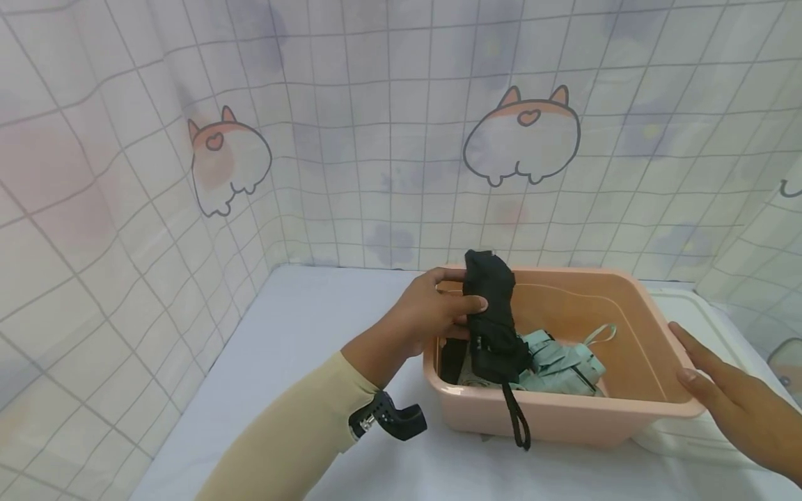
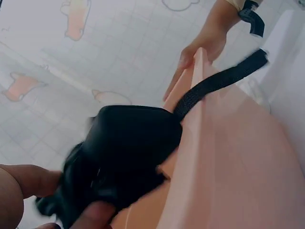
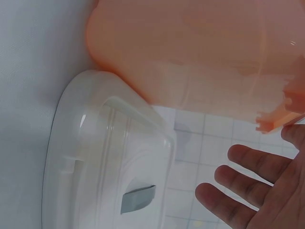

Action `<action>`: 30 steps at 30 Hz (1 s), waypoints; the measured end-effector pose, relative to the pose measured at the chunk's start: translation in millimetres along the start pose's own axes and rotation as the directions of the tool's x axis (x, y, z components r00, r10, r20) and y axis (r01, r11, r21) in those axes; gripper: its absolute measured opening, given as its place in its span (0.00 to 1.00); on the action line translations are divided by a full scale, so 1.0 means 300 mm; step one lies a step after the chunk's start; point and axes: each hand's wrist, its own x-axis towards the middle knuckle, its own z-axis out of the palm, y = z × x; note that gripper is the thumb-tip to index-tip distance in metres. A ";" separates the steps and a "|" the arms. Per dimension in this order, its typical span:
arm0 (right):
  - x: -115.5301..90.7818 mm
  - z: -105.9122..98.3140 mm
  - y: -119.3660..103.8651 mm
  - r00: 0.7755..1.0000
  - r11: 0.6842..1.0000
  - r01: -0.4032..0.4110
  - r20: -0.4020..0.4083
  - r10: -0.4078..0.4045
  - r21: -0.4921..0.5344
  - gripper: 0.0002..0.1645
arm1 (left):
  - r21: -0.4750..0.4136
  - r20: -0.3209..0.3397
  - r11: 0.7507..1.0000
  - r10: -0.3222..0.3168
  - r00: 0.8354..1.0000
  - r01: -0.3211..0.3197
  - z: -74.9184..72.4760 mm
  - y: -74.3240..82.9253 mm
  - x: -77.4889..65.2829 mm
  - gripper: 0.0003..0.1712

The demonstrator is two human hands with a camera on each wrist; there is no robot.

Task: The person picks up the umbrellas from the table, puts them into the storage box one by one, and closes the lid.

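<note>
My left hand (image 1: 432, 309) grips a black folded umbrella (image 1: 495, 313) above the left part of a peach plastic basin (image 1: 539, 417). Its wrist strap (image 1: 516, 417) hangs over the near rim. In the left wrist view the black umbrella (image 2: 133, 136) is tilted and partly blurred between thumb and fingers. Inside the basin lies a pale green folded umbrella (image 1: 564, 365) with a thin loop, and a dark item (image 1: 450, 358) is partly hidden at the left end. At the right rim rests my right hand (image 1: 733, 396); in the right wrist view several of its fingers (image 3: 257, 162) are extended.
A white lidded plastic box (image 3: 124, 157) with a grey latch (image 3: 138, 199) stands beside and partly behind the basin on the right. The white table (image 1: 313, 327) meets a checked curtain (image 1: 376, 139) at the back and left.
</note>
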 end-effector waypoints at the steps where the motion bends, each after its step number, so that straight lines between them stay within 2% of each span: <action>1: 0.000 0.000 -0.002 1.000 1.000 -0.001 0.000 0.001 -0.002 0.40 | -0.009 0.002 1.000 -0.003 1.000 0.003 0.003 0.001 -0.001 0.37; 4: 0.001 -0.001 -0.005 1.000 1.000 -0.001 0.002 0.001 -0.007 0.40 | -0.012 0.008 1.000 -0.008 1.000 0.008 0.008 0.001 -0.005 0.39; 7: 0.002 -0.001 -0.007 1.000 1.000 -0.004 0.004 0.004 -0.011 0.40 | 0.036 0.017 0.999 0.012 1.000 -0.013 0.005 0.001 -0.013 0.39; 10: 0.001 -0.001 -0.008 1.000 1.000 -0.011 0.006 0.011 -0.011 0.40 | 0.108 0.027 0.992 0.063 0.998 -0.065 -0.008 -0.005 -0.025 0.36; 14: 0.002 -0.003 -0.012 1.000 1.000 -0.017 0.009 0.017 -0.011 0.40 | 0.220 0.027 0.964 0.149 0.989 -0.151 -0.037 -0.012 -0.049 0.32; 18: 0.006 -0.005 -0.018 1.000 0.999 -0.028 0.013 0.028 -0.020 0.41 | 0.330 0.009 0.916 0.238 0.971 -0.228 -0.073 -0.021 -0.076 0.30; 24: 0.008 -0.005 -0.015 0.999 0.999 -0.038 0.022 0.039 -0.024 0.41 | 0.501 -0.023 0.816 0.346 0.938 -0.289 -0.127 -0.057 -0.098 0.25; 27: 0.007 -0.005 -0.015 0.999 0.999 -0.046 0.028 0.047 -0.026 0.41 | 0.534 -0.014 0.779 0.396 0.918 -0.328 -0.148 -0.074 -0.109 0.23; 30: 0.004 -0.005 -0.016 0.999 0.999 -0.041 0.023 0.041 -0.023 0.41 | 0.546 0.003 0.753 0.436 0.900 -0.367 -0.163 -0.090 -0.119 0.21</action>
